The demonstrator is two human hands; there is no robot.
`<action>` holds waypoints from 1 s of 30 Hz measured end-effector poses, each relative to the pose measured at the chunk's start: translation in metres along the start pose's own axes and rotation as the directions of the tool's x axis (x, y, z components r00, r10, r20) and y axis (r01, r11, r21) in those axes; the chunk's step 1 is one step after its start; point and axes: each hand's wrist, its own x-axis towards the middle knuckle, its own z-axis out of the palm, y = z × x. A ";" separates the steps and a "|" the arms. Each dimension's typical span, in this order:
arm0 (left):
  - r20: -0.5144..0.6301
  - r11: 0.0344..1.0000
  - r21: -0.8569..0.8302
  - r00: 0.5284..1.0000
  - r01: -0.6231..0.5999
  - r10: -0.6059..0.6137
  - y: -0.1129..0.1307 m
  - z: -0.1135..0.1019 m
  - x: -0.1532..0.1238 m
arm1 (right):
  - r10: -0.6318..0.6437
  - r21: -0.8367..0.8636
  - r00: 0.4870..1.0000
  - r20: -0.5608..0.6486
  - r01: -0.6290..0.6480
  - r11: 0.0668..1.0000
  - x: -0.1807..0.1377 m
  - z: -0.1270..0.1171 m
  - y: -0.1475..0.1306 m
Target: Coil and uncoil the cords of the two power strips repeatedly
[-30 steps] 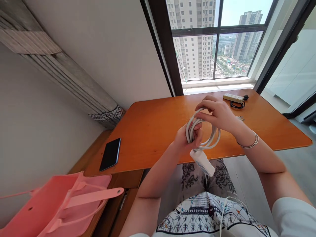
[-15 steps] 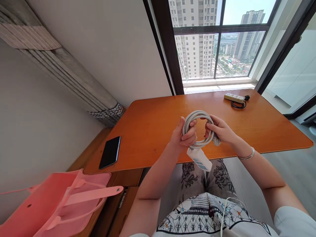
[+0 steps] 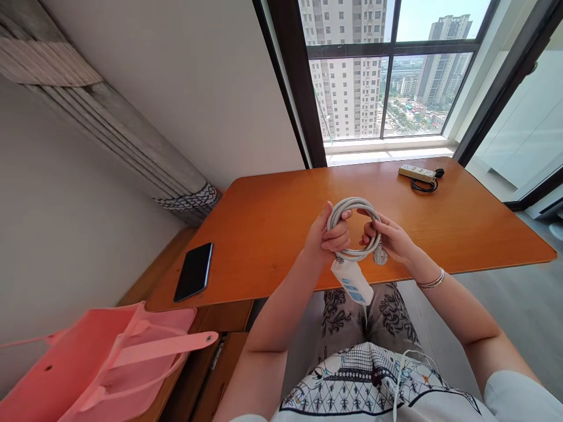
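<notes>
A white power strip [image 3: 352, 281] hangs below a coil made of its own light grey cord [image 3: 355, 204], just over the table's near edge. My left hand [image 3: 331, 234] is wrapped round the left side of the coil. On the right side, my right hand [image 3: 387, 234] pinches the loops between thumb and fingers. The cord's plug [image 3: 380, 255] dangles beneath my right hand. Several loops lie together in a round bundle.
The orange-brown table [image 3: 272, 217] carries a black phone [image 3: 193, 272] at left and a second power strip [image 3: 417, 173] with a black cord at the back right. A pink bag [image 3: 105, 357] stands at lower left. Beyond is a window [image 3: 387, 88].
My right hand has shifted slightly left, and the coil looks a little narrower. The plug now hangs lower and turns its face toward me. The power strip has swung slightly left.
</notes>
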 end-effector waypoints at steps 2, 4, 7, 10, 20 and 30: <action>-0.026 1.000 -0.010 1.000 -0.012 0.011 0.000 -0.002 0.002 | 0.038 -0.039 0.999 0.018 -0.037 0.999 -0.002 -0.002 0.005; -0.031 1.000 -0.014 0.999 -0.016 0.015 0.000 -0.005 0.004 | 0.027 -0.057 1.000 0.002 -0.027 0.998 -0.003 -0.003 0.010; -0.020 0.999 0.028 1.000 -0.024 0.024 0.000 -0.009 0.009 | -0.053 -0.072 0.996 -0.074 0.047 0.996 0.000 -0.004 0.017; -0.078 0.988 0.144 0.995 -0.048 0.060 -0.001 -0.015 0.019 | -0.102 -0.146 0.987 -0.123 0.084 0.986 0.005 -0.006 0.022; -0.165 0.882 0.471 0.984 0.013 0.073 -0.022 -0.066 0.020 | -0.210 -0.365 0.955 -0.210 0.123 0.923 0.012 -0.028 0.029; -0.168 0.812 0.535 0.972 0.232 -0.166 -0.031 -0.074 -0.002 | -0.342 -0.476 0.883 -0.320 0.163 0.865 0.011 -0.040 0.038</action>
